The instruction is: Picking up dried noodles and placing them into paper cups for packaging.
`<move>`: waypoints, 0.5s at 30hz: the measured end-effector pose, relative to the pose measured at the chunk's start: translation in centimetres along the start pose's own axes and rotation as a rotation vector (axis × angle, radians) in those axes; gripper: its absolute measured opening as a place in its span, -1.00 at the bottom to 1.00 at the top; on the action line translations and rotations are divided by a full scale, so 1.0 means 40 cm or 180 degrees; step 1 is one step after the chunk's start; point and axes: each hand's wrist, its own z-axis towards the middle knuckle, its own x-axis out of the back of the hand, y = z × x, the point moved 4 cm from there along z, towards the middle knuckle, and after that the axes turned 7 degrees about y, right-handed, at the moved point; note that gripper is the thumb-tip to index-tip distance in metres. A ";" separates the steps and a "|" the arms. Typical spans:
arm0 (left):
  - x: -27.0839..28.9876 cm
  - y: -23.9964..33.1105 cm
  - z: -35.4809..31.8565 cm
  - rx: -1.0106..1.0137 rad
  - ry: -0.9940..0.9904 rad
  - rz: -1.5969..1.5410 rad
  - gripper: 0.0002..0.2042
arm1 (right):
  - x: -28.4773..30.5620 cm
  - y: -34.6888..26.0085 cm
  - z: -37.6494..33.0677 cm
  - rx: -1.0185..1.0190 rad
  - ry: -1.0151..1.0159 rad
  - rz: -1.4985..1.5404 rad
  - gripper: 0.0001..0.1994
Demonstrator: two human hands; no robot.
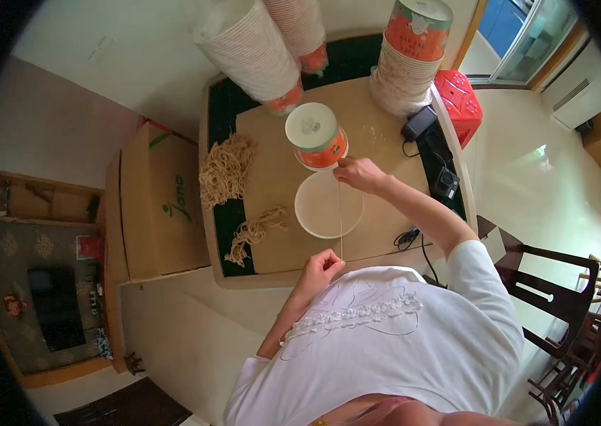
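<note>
A thin pale string (341,220) is stretched between my hands. My left hand (320,270) pinches its near end at the table's front edge. At the far end my right hand (359,175) is closed on the string, beside the rim of an orange and green paper tub (325,154) that stands bottom up. Under the string is a round white bowl-like container (318,213); I cannot tell its depth. To the left lie a large tangled heap of beige string (226,169) and a smaller bundle of string (254,231).
Tall stacks of nested paper tubs (254,57) (407,71) stand at the table's back. Black adapters (446,181) and cables lie along the right edge. A cardboard box (162,202) is left of the table, a red stool (460,103) behind right, a dark chair (549,295) at right.
</note>
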 end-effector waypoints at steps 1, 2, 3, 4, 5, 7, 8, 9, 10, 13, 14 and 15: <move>-0.002 0.000 -0.002 -0.0046 -0.0077 0.0102 -0.90 | -0.015 0.005 -0.006 -0.0012 -0.0005 0.0004 -0.93; -0.001 -0.003 -0.005 -0.0038 -0.0067 0.0095 -0.90 | -0.020 -0.008 -0.004 0.0093 0.0087 0.0015 -0.93; -0.003 -0.004 -0.007 -0.0101 -0.0116 0.0263 -0.90 | -0.024 -0.019 -0.003 0.0195 0.0179 0.0025 -0.92; -0.006 -0.007 -0.010 -0.0163 -0.0167 0.0431 -0.90 | -0.028 -0.023 -0.002 0.0195 0.0169 0.0034 -0.92; -0.008 -0.015 -0.011 -0.0151 -0.0169 0.0427 -0.90 | -0.029 -0.027 0.001 0.0161 0.0066 0.0016 -0.91; -0.018 -0.039 -0.012 0.0093 -0.0207 -0.0267 -0.91 | -0.022 -0.026 0.004 0.0107 -0.0047 0.0008 -0.89; -0.022 -0.025 -0.015 0.0119 -0.0240 -0.0262 -0.91 | -0.008 -0.016 0.005 0.0232 0.0208 0.0075 -0.86; -0.019 -0.003 -0.021 0.0350 -0.0141 -0.0704 -0.91 | 0.018 -0.040 0.019 0.0385 0.0443 0.0166 -0.83; -0.013 0.005 -0.020 0.0587 -0.0041 -0.1144 -0.90 | 0.044 -0.059 0.017 0.0433 0.0520 -0.0200 -0.78; 0.028 -0.004 -0.003 0.0248 0.0301 -0.2675 -0.89 | 0.175 -0.174 0.000 -0.0088 0.1115 0.0580 -0.77; 0.038 -0.010 0.005 0.0057 0.0488 -0.2889 -0.88 | 0.177 -0.198 -0.039 -0.0746 0.1074 0.1390 -0.77; 0.035 -0.001 0.015 0.0095 0.0683 -0.3018 -0.89 | 0.149 -0.222 -0.088 -0.1074 0.0601 0.1770 -0.76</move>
